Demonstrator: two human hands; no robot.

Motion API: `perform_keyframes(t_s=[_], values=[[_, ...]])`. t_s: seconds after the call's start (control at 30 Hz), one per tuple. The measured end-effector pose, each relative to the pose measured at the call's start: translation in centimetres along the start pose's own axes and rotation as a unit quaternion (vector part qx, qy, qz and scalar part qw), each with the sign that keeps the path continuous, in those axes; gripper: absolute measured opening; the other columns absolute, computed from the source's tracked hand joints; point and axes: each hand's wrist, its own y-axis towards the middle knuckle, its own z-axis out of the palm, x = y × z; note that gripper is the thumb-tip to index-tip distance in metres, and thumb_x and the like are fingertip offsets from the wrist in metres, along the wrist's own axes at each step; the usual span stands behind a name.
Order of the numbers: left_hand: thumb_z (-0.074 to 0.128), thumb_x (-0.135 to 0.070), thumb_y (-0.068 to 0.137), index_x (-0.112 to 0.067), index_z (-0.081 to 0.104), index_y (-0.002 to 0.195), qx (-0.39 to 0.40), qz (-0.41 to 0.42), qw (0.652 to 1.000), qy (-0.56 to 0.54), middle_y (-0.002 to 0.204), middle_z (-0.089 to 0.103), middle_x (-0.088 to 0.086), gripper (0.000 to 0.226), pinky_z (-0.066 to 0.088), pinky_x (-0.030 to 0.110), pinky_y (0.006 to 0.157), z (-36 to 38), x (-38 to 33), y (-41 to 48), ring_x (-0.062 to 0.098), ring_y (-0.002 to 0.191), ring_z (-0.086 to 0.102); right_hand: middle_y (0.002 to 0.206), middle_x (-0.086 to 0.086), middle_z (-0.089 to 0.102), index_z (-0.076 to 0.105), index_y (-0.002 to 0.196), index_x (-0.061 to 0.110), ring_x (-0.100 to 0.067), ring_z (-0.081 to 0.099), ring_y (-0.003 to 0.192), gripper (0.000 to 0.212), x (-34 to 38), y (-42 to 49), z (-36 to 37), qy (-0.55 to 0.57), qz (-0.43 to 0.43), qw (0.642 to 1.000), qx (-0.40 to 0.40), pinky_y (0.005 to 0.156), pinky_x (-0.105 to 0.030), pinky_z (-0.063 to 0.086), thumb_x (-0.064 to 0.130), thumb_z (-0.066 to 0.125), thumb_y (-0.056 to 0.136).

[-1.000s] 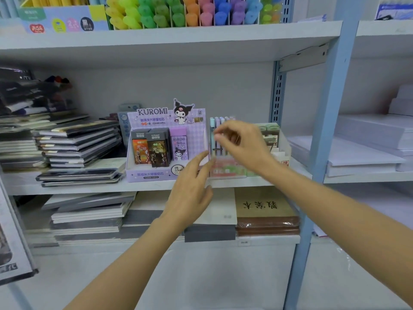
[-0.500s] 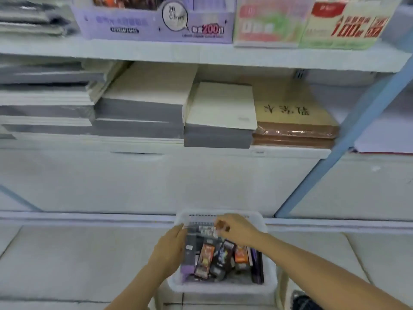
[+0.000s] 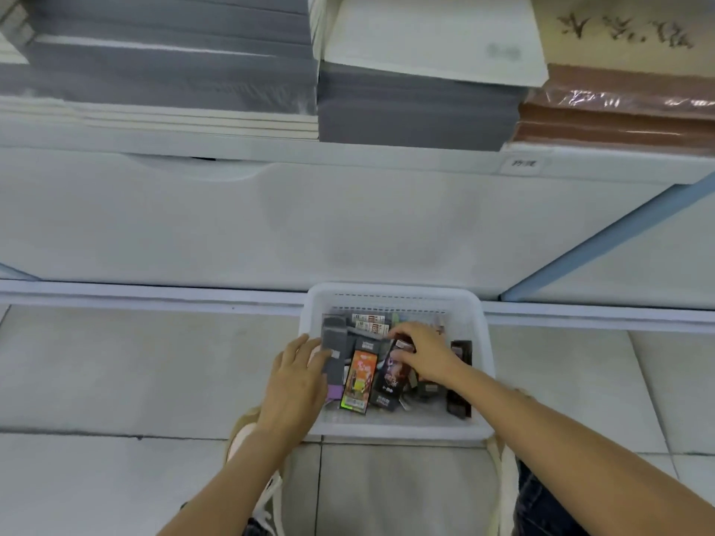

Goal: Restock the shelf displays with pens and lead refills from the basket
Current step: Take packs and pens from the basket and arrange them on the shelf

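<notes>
A white plastic basket [image 3: 394, 294] sits on the tiled floor below the shelf. Several lead refill packs lie inside it: a grey-and-purple pack [image 3: 335, 342] at the left, an orange pack [image 3: 358, 381] beside it, a dark pack [image 3: 390, 383] in the middle, and a black pack [image 3: 460, 377] at the right. My left hand [image 3: 296, 381] reaches over the basket's left rim, its fingers on the grey-and-purple pack. My right hand [image 3: 423, 355] is inside the basket, fingers curled round the top of the dark pack.
Stacks of grey pads [image 3: 414, 106], a white pad [image 3: 425, 36] and brown wrapped books [image 3: 619, 121] fill the lowest shelf above. A white base panel [image 3: 271, 218] and a blue upright [image 3: 619, 241] stand behind the basket. My shoes and trouser legs show at the bottom.
My view dropped from the shelf displays down to the basket. Both hands left the shelf boxes, went into the basket, and now handle packs there.
</notes>
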Motion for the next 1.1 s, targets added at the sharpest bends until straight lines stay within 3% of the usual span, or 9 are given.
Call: perform_keyframes(t_s=[0.1, 0.2, 0.3, 0.47, 0.57, 0.77, 0.83, 0.93, 1.1], values=[[0.072, -0.003, 0.079, -0.008, 0.069, 0.105, -0.062, 0.028, 0.994, -0.082, 0.105, 0.066, 0.008, 0.027, 0.052, 0.039, 0.083, 0.2, -0.4, 1.1, 0.031, 0.101, 0.06, 0.112, 0.005, 0.068, 0.069, 0.111, 0.017, -0.009, 0.06, 0.105, 0.019, 0.0, -0.4, -1.8, 0.093, -0.032, 0.995, 0.005, 0.097, -0.03, 0.046, 0.017, 0.06, 0.094], [0.063, -0.036, 0.091, -0.021, 0.052, 0.13, 0.099, -0.067, 0.945, -0.304, 0.118, 0.061, -0.006, 0.043, 0.045, 0.023, 0.091, 0.0, -2.2, 2.0, 0.013, 0.108, 0.057, 0.104, 0.014, 0.07, 0.071, 0.107, 0.026, 0.002, 0.063, 0.096, 0.018, 0.9, -0.9, -2.8, 0.167, -0.056, 0.984, 0.026, 0.088, -0.02, 0.048, 0.021, 0.062, 0.093], [0.068, -0.042, 0.085, -0.018, 0.051, 0.127, 0.217, -0.152, 0.858, -0.44, 0.114, 0.066, 0.003, 0.051, 0.053, 0.037, 0.093, 0.2, -3.6, 2.8, 0.019, 0.102, 0.064, 0.102, 0.017, 0.071, 0.071, 0.101, 0.037, 0.0, 0.065, 0.099, 0.018, 2.3, -1.1, -2.6, 0.251, -0.068, 0.964, 0.048, 0.083, -0.02, 0.054, 0.023, 0.065, 0.091], [0.064, -0.02, 0.092, -0.015, 0.062, 0.092, 0.083, -0.205, 0.864, -0.452, 0.079, 0.073, 0.002, 0.006, 0.057, 0.039, 0.071, -0.3, -1.5, 2.9, 0.016, 0.071, 0.07, 0.115, 0.009, 0.064, 0.063, 0.118, 0.019, -0.007, 0.06, 0.107, 0.026, 1.8, 0.3, -1.4, 0.252, -0.003, 0.964, -0.085, 0.095, -0.026, 0.049, 0.03, 0.058, 0.095], [0.06, -0.016, 0.094, -0.011, 0.06, 0.098, 0.018, -0.256, 0.844, -0.471, 0.08, 0.075, 0.004, 0.006, 0.059, 0.033, 0.06, -0.9, 0.6, 2.9, 0.023, 0.068, 0.071, 0.124, -0.004, 0.055, 0.051, 0.125, 0.008, -0.017, 0.054, 0.111, 0.039, 0.7, 1.4, 0.2, 0.182, 0.099, 0.971, -0.123, 0.094, -0.028, 0.042, 0.028, 0.061, 0.094], [0.059, -0.022, 0.095, -0.013, 0.058, 0.098, -0.014, -0.273, 0.854, -0.444, 0.076, 0.073, -0.001, 0.009, 0.054, 0.02, 0.055, -0.4, 2.1, 2.4, 0.014, 0.063, 0.07, 0.13, -0.012, 0.042, 0.05, 0.126, 0.008, -0.024, 0.05, 0.114, 0.049, 1.2, 3.1, 3.8, 0.194, 0.159, 0.954, -0.164, 0.1, -0.03, 0.038, 0.026, 0.072, 0.085], [0.059, -0.022, 0.094, -0.015, 0.058, 0.097, -0.01, -0.274, 0.854, -0.441, 0.074, 0.072, -0.001, 0.008, 0.053, 0.017, 0.054, -0.2, 2.1, 2.5, 0.012, 0.062, 0.069, 0.125, -0.012, 0.045, 0.06, 0.116, 0.01, -0.017, 0.05, 0.103, 0.039, 0.9, 3.1, 4.1, 0.202, 0.152, 0.952, -0.17, 0.098, -0.026, 0.04, 0.022, 0.075, 0.083], [0.059, -0.022, 0.094, -0.016, 0.059, 0.096, -0.007, -0.276, 0.854, -0.441, 0.074, 0.072, 0.0, 0.007, 0.051, 0.019, 0.052, -0.2, 2.1, 2.7, 0.014, 0.063, 0.07, 0.123, -0.007, 0.047, 0.064, 0.114, 0.011, -0.009, 0.049, 0.093, 0.035, 0.2, 2.6, 3.3, 0.223, 0.111, 0.95, -0.19, 0.081, -0.004, 0.04, 0.016, 0.075, 0.082], [0.058, -0.019, 0.095, -0.016, 0.056, 0.098, -0.006, -0.274, 0.856, -0.44, 0.078, 0.072, 0.002, 0.005, 0.051, 0.022, 0.052, -0.4, 1.9, 3.1, 0.016, 0.065, 0.069, 0.098, 0.002, 0.068, 0.07, 0.099, 0.013, -0.009, 0.063, 0.088, 0.017, 0.1, 1.4, -0.5, 0.242, 0.024, 0.956, -0.166, 0.083, -0.02, 0.05, 0.014, 0.074, 0.082]])
